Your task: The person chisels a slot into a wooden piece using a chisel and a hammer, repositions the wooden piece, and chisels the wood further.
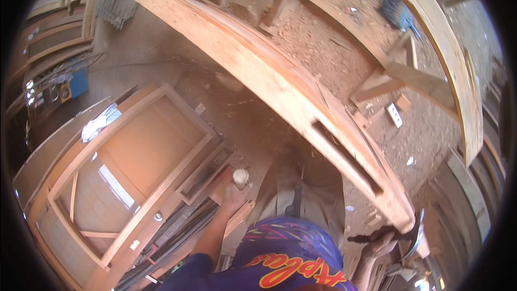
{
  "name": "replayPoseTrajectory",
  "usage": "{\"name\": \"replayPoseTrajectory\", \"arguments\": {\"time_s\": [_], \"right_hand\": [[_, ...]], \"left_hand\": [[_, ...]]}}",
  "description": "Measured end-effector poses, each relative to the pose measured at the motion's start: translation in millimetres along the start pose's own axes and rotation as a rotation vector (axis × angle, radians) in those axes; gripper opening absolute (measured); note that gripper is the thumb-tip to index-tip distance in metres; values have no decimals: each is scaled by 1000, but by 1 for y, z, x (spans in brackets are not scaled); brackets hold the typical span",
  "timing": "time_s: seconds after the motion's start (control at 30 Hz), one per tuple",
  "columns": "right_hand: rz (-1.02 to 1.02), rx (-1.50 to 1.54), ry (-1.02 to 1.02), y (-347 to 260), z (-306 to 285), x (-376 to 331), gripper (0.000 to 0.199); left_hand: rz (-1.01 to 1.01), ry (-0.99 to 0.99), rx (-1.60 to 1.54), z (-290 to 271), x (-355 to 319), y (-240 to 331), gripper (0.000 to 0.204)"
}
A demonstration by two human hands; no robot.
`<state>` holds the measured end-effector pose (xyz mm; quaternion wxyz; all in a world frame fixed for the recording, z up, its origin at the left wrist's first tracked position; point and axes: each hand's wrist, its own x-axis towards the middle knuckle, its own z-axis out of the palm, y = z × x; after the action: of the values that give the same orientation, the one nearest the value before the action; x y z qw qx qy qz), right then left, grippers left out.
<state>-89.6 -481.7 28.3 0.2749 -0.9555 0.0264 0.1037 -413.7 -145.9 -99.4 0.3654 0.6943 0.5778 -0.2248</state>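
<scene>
A long reddish wooden beam point(280, 83) with a narrow slot point(347, 156) cut into it runs from the upper left down to the lower right. At its near end my right hand point(379, 249) is closed around a dark-handled tool point(371, 235) with a curved metal head point(417, 229). My left hand point(231, 196) reaches forward over a wooden offcut point(240, 216), right beside a small pale round object point(240, 177). Blur hides whether the fingers hold that object.
A panelled wooden door frame point(134, 183) lies flat to my left, with a crumpled pale rag point(99, 123) on its far corner. Dark metal bars point(183, 226) lie along its near side. Sawdust and wood scraps cover the floor point(323, 37). Another curved-looking plank point(447, 48) stands at the right.
</scene>
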Motion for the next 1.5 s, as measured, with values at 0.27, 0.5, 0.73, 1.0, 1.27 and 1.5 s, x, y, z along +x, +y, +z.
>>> {"name": "replayPoseTrajectory", "arguments": {"time_s": [0.27,0.5,0.73,1.0,1.27,1.5], "right_hand": [[154,171,-71,-34,-1,13,71],[-70,355,2,-27,47,50,46],[314,587,28,-97,20,32,18],[182,968,406,-200,-25,13,27],[314,1080,434,-217,13,-4,36],[437,1194,376,-209,38,-2,35]], "left_hand": [[157,51,-72,-86,-11,93,42],[1051,92,64,-158,7,227,34],[1887,-219,50,-179,-50,389,26],[1950,-472,44,-176,-37,420,22],[1867,-492,-134,-177,-6,408,59],[1881,-501,-221,-177,-12,419,65]]}}
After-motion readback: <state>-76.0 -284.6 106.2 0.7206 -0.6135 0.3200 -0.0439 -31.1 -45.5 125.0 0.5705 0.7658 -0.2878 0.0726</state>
